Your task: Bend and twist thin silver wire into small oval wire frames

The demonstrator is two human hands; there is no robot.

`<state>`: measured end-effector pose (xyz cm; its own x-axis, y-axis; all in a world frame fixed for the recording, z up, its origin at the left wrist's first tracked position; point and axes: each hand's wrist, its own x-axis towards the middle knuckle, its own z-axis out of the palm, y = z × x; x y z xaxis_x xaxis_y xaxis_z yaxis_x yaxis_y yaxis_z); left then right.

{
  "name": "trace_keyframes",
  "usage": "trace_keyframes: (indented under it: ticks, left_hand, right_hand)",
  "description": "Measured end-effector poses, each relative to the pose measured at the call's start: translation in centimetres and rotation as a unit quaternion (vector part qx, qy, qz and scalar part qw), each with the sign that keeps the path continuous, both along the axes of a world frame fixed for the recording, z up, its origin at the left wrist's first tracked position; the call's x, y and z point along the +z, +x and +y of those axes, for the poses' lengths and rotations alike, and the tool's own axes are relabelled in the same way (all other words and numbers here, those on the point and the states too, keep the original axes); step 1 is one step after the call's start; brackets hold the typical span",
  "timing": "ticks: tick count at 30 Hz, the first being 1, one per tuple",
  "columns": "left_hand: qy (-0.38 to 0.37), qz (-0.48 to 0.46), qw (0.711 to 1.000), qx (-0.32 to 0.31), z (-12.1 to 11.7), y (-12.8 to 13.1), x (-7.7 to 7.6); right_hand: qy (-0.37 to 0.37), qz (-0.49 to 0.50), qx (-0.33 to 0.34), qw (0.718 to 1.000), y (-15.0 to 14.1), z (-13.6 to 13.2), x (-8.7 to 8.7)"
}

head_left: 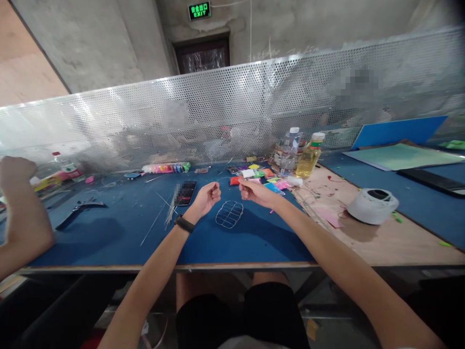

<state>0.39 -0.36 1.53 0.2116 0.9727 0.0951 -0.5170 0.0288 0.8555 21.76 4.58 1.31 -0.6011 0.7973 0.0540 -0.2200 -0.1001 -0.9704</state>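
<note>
A: What are the person's two hands doing?

B: Both are raised over the blue tabletop [123, 237], facing each other with a small gap between. The left hand [208, 198] has its fingers curled in, thumb and forefinger pressed together at the top. The right hand [257, 193] is bent in much the same way, its fingertips gathered towards the left.

A: Pinching something?

B: I can't tell; anything that fine is lost at this size.

A: And the oval grid of thin, silvery wire [229, 214]?

B: It lies on the tabletop between the forearms, just below the hands and nearer the front edge. Neither hand appears to touch it.

A: What's near the left hand?

B: A black, rectangular phone [187, 193], with a bundle of thin, straight metal rods [170, 212] beside it, some splayed out. The left wrist wears a black band [184, 223].

A: Beyond the right hand?

B: Small, brightly coloured packets [269, 173], then a clear plastic bottle with a white cap [289, 152] and a bottle of yellow liquid [308, 157], side by side.

A: Anyone else?

B: Another person's bare arm [27, 213], at the far left, elbow on the table.
</note>
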Motion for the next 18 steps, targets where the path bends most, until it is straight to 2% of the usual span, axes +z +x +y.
trace_keyframes:
  ticks: [5, 12, 15, 18]
  left_hand:
    - [0.026, 0.006, 0.999, -0.027, -0.2, 0.0, 0.0]
    - [0.035, 0.029, 0.997, -0.055, -0.9, 0.2, 0.4]
    - [0.025, 0.032, 0.995, -0.087, -1.0, 0.2, 0.7]
    - [0.029, 0.027, 0.995, -0.093, -1.1, 0.1, 0.8]
  right_hand:
    - [-0.013, 0.008, 0.040, 0.999, 0.2, -0.2, 0.2]
    - [-0.021, 0.067, 0.037, 0.997, 0.4, -0.4, 0.7]
    - [-0.012, 0.059, 0.033, 0.998, 0.6, -0.4, 0.7]
    - [-0.009, 0.052, 0.036, 0.998, 0.7, -0.4, 0.5]
